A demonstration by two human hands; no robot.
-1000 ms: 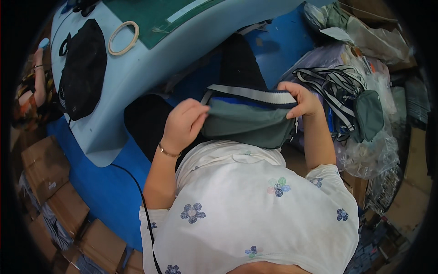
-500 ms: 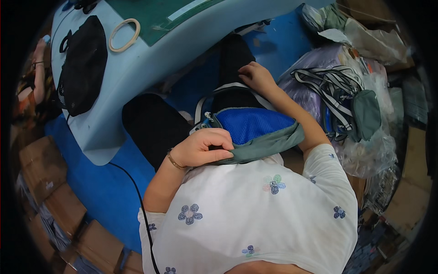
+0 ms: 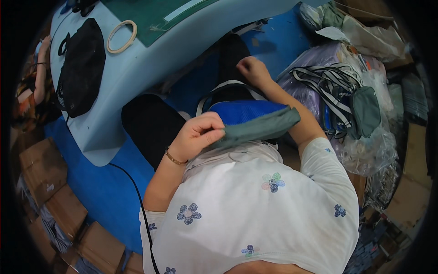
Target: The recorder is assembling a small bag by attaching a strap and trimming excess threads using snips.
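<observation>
A pale blue table (image 3: 137, 86) stands on blue floor (image 3: 98, 196), cardboard boxes (image 3: 43, 171) stacked alongside.

My left hand (image 3: 198, 134) sits close in front of my chest, fingers curled tight and thumb pressed against them in a pinch, knuckles turned up and to the right. Its wrist bends slightly, and the forearm runs down and left toward my body, elbow tucked near my side. My right hand (image 3: 252, 71) reaches farther out, closed into a loose fist with the back of the hand facing up. That forearm stretches nearly straight from my shoulder, angled up and to the left.
</observation>
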